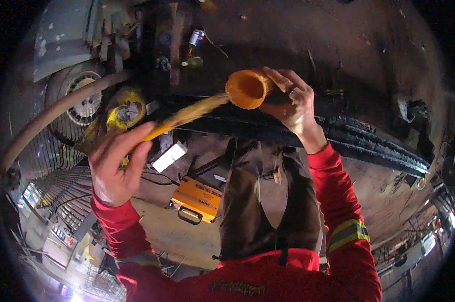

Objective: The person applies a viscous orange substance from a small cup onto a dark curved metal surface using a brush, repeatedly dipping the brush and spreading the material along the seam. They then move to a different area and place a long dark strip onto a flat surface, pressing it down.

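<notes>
My left hand [118,163] is closed around one end of a long yellow stick-shaped tool [192,111]. The tool looks rough along its edge and is smeared by motion, so its exact kind is unclear. Its far end reaches the left rim of an orange hollow cylinder [246,89], cup- or tube-like; whether they touch I cannot tell. My right hand [294,103] grips that cylinder from the right, thumb below and fingers above. The cylinder is tilted with its round mouth toward me, and its other end is hidden by my fingers.
A long dark metal beam [373,150] crosses in front of my legs. An orange machine box [197,198] with a black handle stands lower left, near a bright white rectangle [169,157]. Beyond are a wheel [84,100], a curved pipe [51,113], a yellow bag [122,115] and a can [197,37].
</notes>
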Action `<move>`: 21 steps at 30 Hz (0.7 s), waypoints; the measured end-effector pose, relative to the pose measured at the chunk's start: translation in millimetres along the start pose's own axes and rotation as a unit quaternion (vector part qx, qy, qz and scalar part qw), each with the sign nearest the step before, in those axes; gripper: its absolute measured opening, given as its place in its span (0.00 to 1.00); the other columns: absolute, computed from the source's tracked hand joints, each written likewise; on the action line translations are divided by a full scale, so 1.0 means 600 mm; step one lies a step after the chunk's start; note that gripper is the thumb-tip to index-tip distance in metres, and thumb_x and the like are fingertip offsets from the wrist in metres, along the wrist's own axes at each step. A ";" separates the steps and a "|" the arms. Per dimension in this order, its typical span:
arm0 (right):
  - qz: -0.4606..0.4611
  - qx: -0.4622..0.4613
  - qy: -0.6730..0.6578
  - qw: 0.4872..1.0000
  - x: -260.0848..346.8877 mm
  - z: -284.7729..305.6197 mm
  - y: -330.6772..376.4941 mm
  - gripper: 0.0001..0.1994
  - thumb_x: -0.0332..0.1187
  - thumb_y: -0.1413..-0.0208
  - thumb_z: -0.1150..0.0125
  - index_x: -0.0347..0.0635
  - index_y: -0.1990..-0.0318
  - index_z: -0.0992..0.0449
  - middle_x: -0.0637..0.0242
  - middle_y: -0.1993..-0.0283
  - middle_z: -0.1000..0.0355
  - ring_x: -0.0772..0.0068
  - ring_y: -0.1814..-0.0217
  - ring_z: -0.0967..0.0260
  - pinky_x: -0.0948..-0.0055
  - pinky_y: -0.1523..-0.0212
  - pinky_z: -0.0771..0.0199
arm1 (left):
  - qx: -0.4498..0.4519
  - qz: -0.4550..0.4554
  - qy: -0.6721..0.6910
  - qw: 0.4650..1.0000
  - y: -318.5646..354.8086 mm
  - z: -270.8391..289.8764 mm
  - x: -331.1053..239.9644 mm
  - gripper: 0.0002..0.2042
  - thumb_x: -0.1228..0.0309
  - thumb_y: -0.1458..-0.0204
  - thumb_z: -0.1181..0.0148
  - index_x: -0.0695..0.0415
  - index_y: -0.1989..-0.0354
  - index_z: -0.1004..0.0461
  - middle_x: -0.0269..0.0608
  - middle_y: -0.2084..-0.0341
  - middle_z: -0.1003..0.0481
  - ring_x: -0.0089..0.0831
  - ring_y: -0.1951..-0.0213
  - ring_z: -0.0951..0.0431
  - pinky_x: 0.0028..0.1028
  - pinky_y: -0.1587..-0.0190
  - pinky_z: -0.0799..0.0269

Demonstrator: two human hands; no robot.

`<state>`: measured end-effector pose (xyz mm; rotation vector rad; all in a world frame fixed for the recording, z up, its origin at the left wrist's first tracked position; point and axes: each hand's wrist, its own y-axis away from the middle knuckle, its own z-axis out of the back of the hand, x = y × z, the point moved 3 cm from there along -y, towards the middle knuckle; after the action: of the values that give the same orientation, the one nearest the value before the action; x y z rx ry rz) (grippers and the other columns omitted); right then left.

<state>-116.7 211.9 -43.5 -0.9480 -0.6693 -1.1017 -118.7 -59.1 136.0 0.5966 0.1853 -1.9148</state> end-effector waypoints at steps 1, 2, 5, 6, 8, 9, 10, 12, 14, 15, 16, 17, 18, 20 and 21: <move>0.004 0.003 0.003 1.000 0.015 0.001 -0.013 0.30 0.29 0.73 0.26 0.42 0.53 0.26 0.62 0.62 0.28 0.62 0.66 0.27 0.72 0.66 0.25 | 0.005 -0.059 -0.038 0.998 -0.025 0.013 -0.028 0.12 0.78 0.56 0.40 0.59 0.60 0.24 0.43 0.72 0.25 0.36 0.71 0.25 0.29 0.68 0.30; 0.007 0.004 -0.006 1.000 0.026 0.002 -0.024 0.30 0.30 0.73 0.26 0.43 0.53 0.26 0.63 0.62 0.28 0.63 0.66 0.27 0.72 0.66 0.25 | 0.018 -0.074 -0.084 0.994 -0.042 0.021 -0.049 0.12 0.78 0.56 0.40 0.59 0.60 0.24 0.43 0.73 0.25 0.37 0.72 0.26 0.30 0.68 0.30; 0.022 0.005 -0.024 0.999 0.056 0.002 -0.042 0.29 0.30 0.72 0.27 0.44 0.54 0.26 0.65 0.64 0.28 0.63 0.67 0.28 0.73 0.67 0.25 | 0.023 -0.110 -0.203 0.973 -0.059 0.028 -0.088 0.12 0.77 0.57 0.39 0.58 0.62 0.24 0.41 0.79 0.29 0.37 0.75 0.28 0.33 0.72 0.32; 0.033 0.004 -0.021 0.999 0.063 0.004 -0.046 0.29 0.31 0.72 0.27 0.44 0.54 0.26 0.65 0.64 0.28 0.63 0.67 0.28 0.73 0.67 0.26 | 0.024 -0.111 -0.218 0.969 -0.061 0.022 -0.093 0.11 0.76 0.57 0.39 0.58 0.62 0.24 0.41 0.79 0.29 0.37 0.76 0.28 0.33 0.72 0.32; 0.053 0.003 -0.016 0.998 0.073 0.008 -0.052 0.29 0.31 0.72 0.27 0.44 0.54 0.25 0.65 0.64 0.28 0.63 0.67 0.28 0.72 0.67 0.26 | 0.028 -0.113 -0.249 0.961 -0.065 0.011 -0.103 0.11 0.75 0.56 0.39 0.57 0.63 0.24 0.40 0.79 0.29 0.36 0.76 0.28 0.33 0.73 0.32; 0.052 0.007 -0.007 0.999 0.074 0.007 -0.051 0.29 0.32 0.72 0.27 0.45 0.54 0.25 0.65 0.64 0.28 0.63 0.67 0.28 0.71 0.67 0.26 | 0.046 -0.106 -0.234 0.965 -0.066 0.007 -0.100 0.10 0.74 0.55 0.41 0.58 0.62 0.25 0.41 0.77 0.27 0.38 0.75 0.26 0.33 0.71 0.31; 0.050 0.011 0.002 0.999 0.075 0.004 -0.049 0.29 0.32 0.72 0.27 0.45 0.54 0.25 0.65 0.64 0.28 0.63 0.67 0.28 0.71 0.67 0.26 | 0.049 -0.083 -0.163 0.982 -0.068 0.001 -0.088 0.09 0.75 0.54 0.41 0.58 0.63 0.25 0.41 0.76 0.27 0.39 0.74 0.26 0.33 0.71 0.31; 0.041 0.014 0.020 0.999 0.073 0.003 -0.042 0.29 0.33 0.72 0.27 0.45 0.54 0.25 0.65 0.64 0.28 0.63 0.67 0.28 0.70 0.67 0.26 | 0.054 -0.037 -0.019 0.998 -0.071 -0.011 -0.060 0.08 0.75 0.53 0.42 0.60 0.63 0.25 0.43 0.75 0.26 0.41 0.73 0.25 0.33 0.69 0.30; 0.026 0.013 0.040 0.999 0.069 0.006 -0.034 0.28 0.34 0.71 0.27 0.46 0.54 0.25 0.65 0.64 0.28 0.63 0.66 0.28 0.69 0.67 0.26 | 0.066 0.039 0.052 0.996 -0.060 -0.009 -0.034 0.08 0.75 0.51 0.44 0.60 0.63 0.25 0.46 0.72 0.25 0.39 0.69 0.23 0.29 0.66 0.29; 0.014 0.020 0.037 0.999 0.070 0.008 -0.031 0.29 0.31 0.72 0.27 0.45 0.54 0.25 0.64 0.63 0.27 0.63 0.65 0.28 0.70 0.66 0.26 | 0.055 0.053 0.072 0.994 -0.051 -0.008 -0.023 0.08 0.75 0.51 0.44 0.60 0.63 0.25 0.46 0.72 0.24 0.38 0.69 0.22 0.28 0.66 0.30; 0.002 0.027 0.034 0.999 0.073 0.010 -0.030 0.30 0.29 0.73 0.27 0.44 0.53 0.25 0.63 0.62 0.27 0.63 0.65 0.27 0.71 0.65 0.25 | 0.044 0.067 0.092 0.993 -0.045 -0.007 -0.019 0.07 0.75 0.50 0.44 0.60 0.63 0.25 0.46 0.71 0.24 0.37 0.68 0.22 0.27 0.65 0.30; -0.010 0.034 0.030 0.999 0.074 0.011 -0.029 0.31 0.27 0.75 0.27 0.42 0.53 0.25 0.62 0.61 0.27 0.63 0.64 0.27 0.72 0.63 0.25 | 0.052 0.097 0.087 0.990 -0.041 -0.010 -0.023 0.08 0.74 0.49 0.44 0.61 0.62 0.25 0.45 0.70 0.24 0.34 0.67 0.22 0.25 0.64 0.30; -0.007 0.033 0.029 0.999 0.075 0.007 -0.026 0.31 0.27 0.74 0.27 0.43 0.53 0.25 0.62 0.61 0.27 0.63 0.64 0.27 0.72 0.63 0.25 | 0.056 0.089 0.081 0.991 -0.038 -0.021 -0.025 0.08 0.74 0.49 0.45 0.61 0.62 0.25 0.45 0.70 0.24 0.33 0.67 0.22 0.25 0.64 0.30; 0.002 0.032 0.026 0.999 0.080 0.002 -0.025 0.31 0.27 0.74 0.27 0.43 0.53 0.25 0.62 0.61 0.27 0.63 0.63 0.27 0.71 0.63 0.25 | 0.062 0.074 0.067 0.993 -0.035 -0.047 -0.022 0.08 0.73 0.49 0.45 0.61 0.61 0.26 0.44 0.70 0.24 0.32 0.66 0.22 0.25 0.63 0.30; -0.001 0.035 0.032 0.999 0.082 0.001 -0.024 0.31 0.27 0.74 0.27 0.43 0.53 0.25 0.62 0.61 0.27 0.63 0.63 0.27 0.71 0.63 0.25 | 0.073 0.083 0.094 0.989 -0.036 -0.053 -0.021 0.08 0.72 0.47 0.45 0.62 0.61 0.26 0.41 0.71 0.24 0.27 0.68 0.24 0.24 0.64 0.31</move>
<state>-114.1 188.7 2.3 -0.8478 -0.6524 -1.0991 -123.7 -27.1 111.6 0.8660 0.1117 -1.7203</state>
